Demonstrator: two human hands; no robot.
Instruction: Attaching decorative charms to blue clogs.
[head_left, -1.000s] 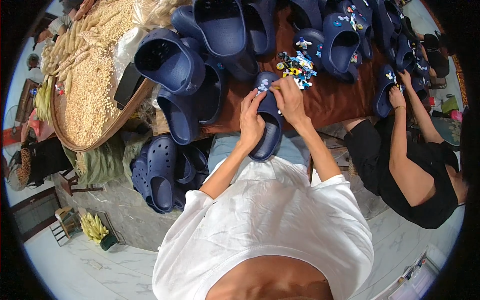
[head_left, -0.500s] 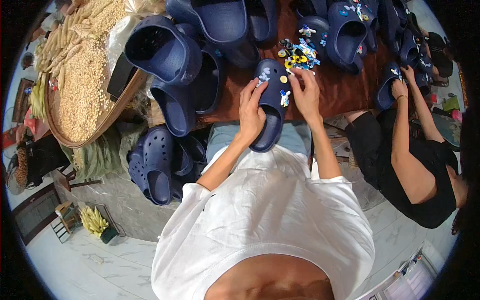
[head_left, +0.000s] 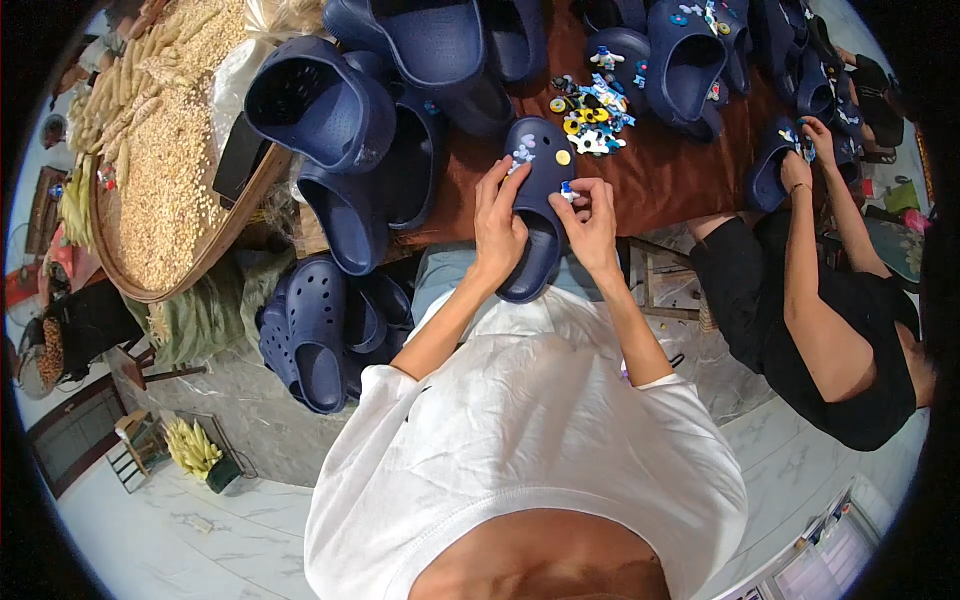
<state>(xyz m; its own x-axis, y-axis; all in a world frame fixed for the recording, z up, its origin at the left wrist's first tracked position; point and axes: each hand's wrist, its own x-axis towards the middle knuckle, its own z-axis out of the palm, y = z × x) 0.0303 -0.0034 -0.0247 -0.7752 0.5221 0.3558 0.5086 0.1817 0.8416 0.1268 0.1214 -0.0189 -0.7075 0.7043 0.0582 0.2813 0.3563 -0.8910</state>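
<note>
A navy blue clog (head_left: 535,145) lies with its toe away from me and its heel at my lap. My left hand (head_left: 498,225) grips its left side, fingertips by a pale bluish charm (head_left: 524,150) on the upper. My right hand (head_left: 592,225) is closed in a pinch at a white-and-blue figure-shaped shoe charm (head_left: 568,190) on the clog's right side; its fingers partly cover the charm. Further up the clog sits a round yellow charm (head_left: 563,157). Beyond it, a heap of loose charms (head_left: 597,115) lies on the brown cloth (head_left: 665,180).
Stacked navy clogs (head_left: 330,110) stand at the left, others with charms (head_left: 690,65) at the right; more clogs (head_left: 315,320) sit below the table edge. A tray of corn kernels (head_left: 165,210) is far left. At the right, a co-worker's hands (head_left: 800,165) handle another clog.
My right hand has moved down from beside the loose charms to the figure-shaped charm on the clog. My left hand keeps its hold. The co-worker's hand has lifted slightly with a small charm.
</note>
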